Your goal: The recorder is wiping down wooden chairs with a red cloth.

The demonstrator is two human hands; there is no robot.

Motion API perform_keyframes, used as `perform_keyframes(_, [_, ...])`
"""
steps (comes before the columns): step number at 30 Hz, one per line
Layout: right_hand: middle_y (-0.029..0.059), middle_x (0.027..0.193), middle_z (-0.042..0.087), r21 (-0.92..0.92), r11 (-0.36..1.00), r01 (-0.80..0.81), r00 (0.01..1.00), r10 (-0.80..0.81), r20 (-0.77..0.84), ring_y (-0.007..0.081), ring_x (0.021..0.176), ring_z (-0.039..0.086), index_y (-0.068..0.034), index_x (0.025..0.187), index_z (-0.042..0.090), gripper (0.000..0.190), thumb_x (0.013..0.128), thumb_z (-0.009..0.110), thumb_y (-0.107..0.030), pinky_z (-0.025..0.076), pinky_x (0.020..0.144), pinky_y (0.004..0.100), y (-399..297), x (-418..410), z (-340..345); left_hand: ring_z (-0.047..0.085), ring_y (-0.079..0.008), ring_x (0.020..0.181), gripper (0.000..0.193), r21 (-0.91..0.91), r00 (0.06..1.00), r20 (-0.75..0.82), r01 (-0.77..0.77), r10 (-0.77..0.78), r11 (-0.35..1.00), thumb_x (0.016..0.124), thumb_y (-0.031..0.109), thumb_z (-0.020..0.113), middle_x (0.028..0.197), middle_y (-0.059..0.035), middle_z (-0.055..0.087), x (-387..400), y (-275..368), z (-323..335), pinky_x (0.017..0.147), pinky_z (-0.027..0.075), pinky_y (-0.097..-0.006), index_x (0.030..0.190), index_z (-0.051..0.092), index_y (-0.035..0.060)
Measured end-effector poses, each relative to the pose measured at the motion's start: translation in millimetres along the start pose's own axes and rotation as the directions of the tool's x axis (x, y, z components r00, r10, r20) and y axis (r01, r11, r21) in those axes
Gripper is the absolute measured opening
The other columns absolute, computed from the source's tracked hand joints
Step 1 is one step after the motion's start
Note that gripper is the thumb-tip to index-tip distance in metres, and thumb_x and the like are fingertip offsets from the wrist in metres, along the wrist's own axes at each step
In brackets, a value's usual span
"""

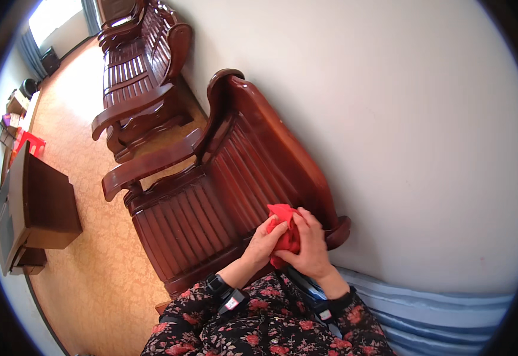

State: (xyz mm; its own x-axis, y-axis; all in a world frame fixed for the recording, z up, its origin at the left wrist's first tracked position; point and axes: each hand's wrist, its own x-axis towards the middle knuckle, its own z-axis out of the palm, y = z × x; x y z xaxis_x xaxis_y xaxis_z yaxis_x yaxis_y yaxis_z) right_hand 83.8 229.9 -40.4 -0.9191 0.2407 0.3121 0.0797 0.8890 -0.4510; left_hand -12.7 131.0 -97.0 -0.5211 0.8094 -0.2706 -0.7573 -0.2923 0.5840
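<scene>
A crumpled red cloth [288, 238] is bunched between my two hands, in front of my body. My left hand [263, 242] grips it from the left, thumb lying across the folds. From the right, my right hand [308, 244] wraps its fingers over the cloth's upper side. Both hands hang above the near side of a dark red wooden armchair [187, 213] with a slatted seat and a tall slatted back [250, 164]. Part of the chair's near side is hidden behind my arms.
A matching wooden bench [127, 66] stands farther along the white wall [374, 111]. Across the tan floor [107, 267] are a brown wooden cabinet [49, 204] and a red plastic stool [31, 142]. Blue striped fabric [432, 307] lies at my right.
</scene>
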Motion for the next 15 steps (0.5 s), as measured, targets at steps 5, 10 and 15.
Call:
perform_keyframes(5, [0.0163,0.123,0.052,0.456,0.86,-0.23,0.971,0.233,0.051,0.0322,0.112,0.055,-0.006,0.134,0.038,0.07,0.07,0.067,-0.004,0.045,0.093,0.0373,-9,16,10,0.053,-0.0118,0.101,0.032,0.213,0.987,0.124,-0.125,0.1,0.969,0.093,0.018,0.055,0.111,-0.0037,0.057,-25,35,3,0.091,0.042,-0.0266,0.121,0.052,0.0033])
perform_keyframes(10, [0.016,0.115,0.057,0.126,0.992,-0.003,0.986,0.024,-0.166,0.033,0.109,0.056,-0.006,0.122,0.052,0.057,0.067,0.062,0.001,0.046,0.093,0.0376,-16,31,-55,0.052,-0.0153,0.111,0.032,0.683,0.916,0.18,-0.379,0.359,0.624,0.089,0.01,0.054,0.12,-0.0067,0.054,-58,67,-54,0.094,0.041,-0.0264,0.12,0.055,0.0013])
perform_keyframes(15, [0.0195,0.123,0.046,-0.422,0.907,0.007,0.993,-0.056,-0.103,0.0347,0.111,0.049,-0.013,0.132,0.042,0.068,0.071,0.072,-0.02,0.044,0.088,0.0433,39,63,-44,0.054,-0.008,0.071,0.025,0.622,0.768,-0.534,0.073,0.354,0.779,0.09,0.018,0.057,0.082,0.0004,0.062,-109,-3,-229,0.064,0.045,-0.023,0.109,0.063,0.0034])
